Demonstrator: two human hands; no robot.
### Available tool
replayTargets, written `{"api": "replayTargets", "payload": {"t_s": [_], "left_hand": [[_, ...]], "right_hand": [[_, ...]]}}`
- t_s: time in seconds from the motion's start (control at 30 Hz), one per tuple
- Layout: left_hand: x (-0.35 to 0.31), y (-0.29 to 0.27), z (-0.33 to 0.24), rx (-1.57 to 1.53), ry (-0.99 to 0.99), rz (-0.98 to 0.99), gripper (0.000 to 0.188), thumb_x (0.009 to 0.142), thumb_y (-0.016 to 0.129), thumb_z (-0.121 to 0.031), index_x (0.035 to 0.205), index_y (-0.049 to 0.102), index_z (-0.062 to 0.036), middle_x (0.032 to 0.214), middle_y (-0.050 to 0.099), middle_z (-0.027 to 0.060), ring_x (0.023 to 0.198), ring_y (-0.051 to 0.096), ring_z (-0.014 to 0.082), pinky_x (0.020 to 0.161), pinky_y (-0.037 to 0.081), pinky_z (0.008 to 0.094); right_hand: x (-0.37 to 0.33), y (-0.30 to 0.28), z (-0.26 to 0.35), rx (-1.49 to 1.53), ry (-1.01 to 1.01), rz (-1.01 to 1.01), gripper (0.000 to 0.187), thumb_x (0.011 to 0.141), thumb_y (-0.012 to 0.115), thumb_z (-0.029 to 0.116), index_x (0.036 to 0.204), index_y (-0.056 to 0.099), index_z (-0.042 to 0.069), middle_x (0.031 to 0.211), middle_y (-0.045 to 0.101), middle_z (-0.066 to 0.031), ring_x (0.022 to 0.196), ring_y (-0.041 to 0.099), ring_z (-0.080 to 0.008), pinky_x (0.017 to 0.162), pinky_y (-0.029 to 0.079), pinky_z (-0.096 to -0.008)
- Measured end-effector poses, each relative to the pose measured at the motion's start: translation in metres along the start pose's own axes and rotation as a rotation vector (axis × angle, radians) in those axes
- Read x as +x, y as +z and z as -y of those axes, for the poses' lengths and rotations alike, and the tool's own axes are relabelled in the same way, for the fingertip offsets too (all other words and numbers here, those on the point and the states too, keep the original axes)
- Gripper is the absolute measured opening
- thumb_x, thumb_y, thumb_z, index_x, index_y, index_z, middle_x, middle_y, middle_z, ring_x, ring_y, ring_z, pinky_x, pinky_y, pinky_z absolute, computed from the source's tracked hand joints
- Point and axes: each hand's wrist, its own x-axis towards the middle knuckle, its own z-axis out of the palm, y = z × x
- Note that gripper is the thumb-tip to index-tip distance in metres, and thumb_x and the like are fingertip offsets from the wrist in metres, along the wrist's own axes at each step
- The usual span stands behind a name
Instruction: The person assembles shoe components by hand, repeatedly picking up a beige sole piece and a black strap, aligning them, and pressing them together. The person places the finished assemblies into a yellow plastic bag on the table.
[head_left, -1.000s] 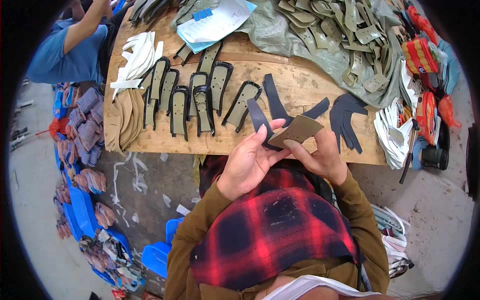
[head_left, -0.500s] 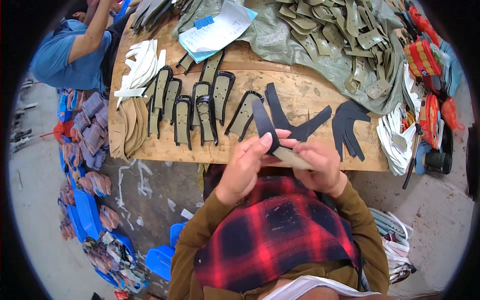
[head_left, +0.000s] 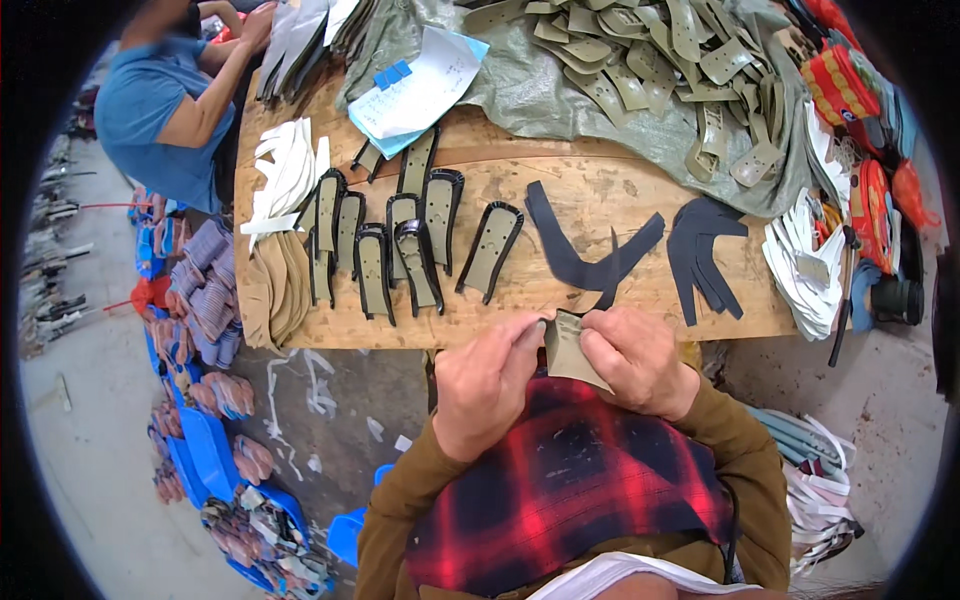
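Note:
Just off the table's near edge, my left hand [head_left: 488, 382] and my right hand [head_left: 640, 362] pinch the top corners of a stiff olive panel [head_left: 573, 358]. A dark strip [head_left: 608, 285] runs along the panel's top edge and sticks up beside my right fingers. Both hands are closed; my fingertips hide part of that edge. Beyond them lies a black V-shaped strip [head_left: 585, 268]. Left of it, an olive panel with black edging [head_left: 490, 250] lies alone, near a group of similar edged panels [head_left: 410, 260]. More black strips [head_left: 703, 260] are stacked at the right.
Loose olive panels [head_left: 650, 60] cover a grey-green sheet [head_left: 530, 100] at the back. Papers [head_left: 420, 85] lie beside it. White pieces [head_left: 285, 170] and tan pieces [head_left: 275, 285] line the left edge; more white pieces [head_left: 803, 270] hang at the right. A person in blue [head_left: 165, 110] works at far left.
The long black strip that stood up from my left hand has been folded down at the panel's top edge. Both hands have come lower, and the panel now hangs upright between them.

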Motion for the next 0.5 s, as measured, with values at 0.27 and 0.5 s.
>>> {"api": "replayTargets", "payload": {"t_s": [0.27, 0.5], "left_hand": [[-0.003, -0.002, -0.005, 0.021, 0.154, 0.037, 0.024, 0.084, 0.064, 0.007, 0.108, 0.062, 0.0044, 0.101, 0.071, 0.0157, 0.082, 0.070, 0.0284, 0.071, 0.055, 0.0314], [-0.003, -0.007, -0.006, 0.035, 0.079, 0.163, 0.026, 0.088, 0.057, 0.007, 0.114, 0.060, 0.0066, 0.098, 0.068, 0.0192, 0.076, 0.067, 0.0315, 0.066, 0.052, 0.0350]], "right_hand": [[-0.008, 0.008, 0.002, -0.025, 0.058, -0.019, 0.028, 0.071, 0.064, 0.008, 0.096, 0.052, 0.003, 0.082, 0.052, -0.0083, 0.065, 0.055, -0.0210, 0.056, 0.046, -0.0322], [-0.013, 0.014, -0.001, -0.105, 0.088, -0.013, 0.022, 0.072, 0.063, 0.009, 0.092, 0.054, 0.004, 0.080, 0.051, -0.0070, 0.065, 0.055, -0.0197, 0.056, 0.046, -0.0314]]}}
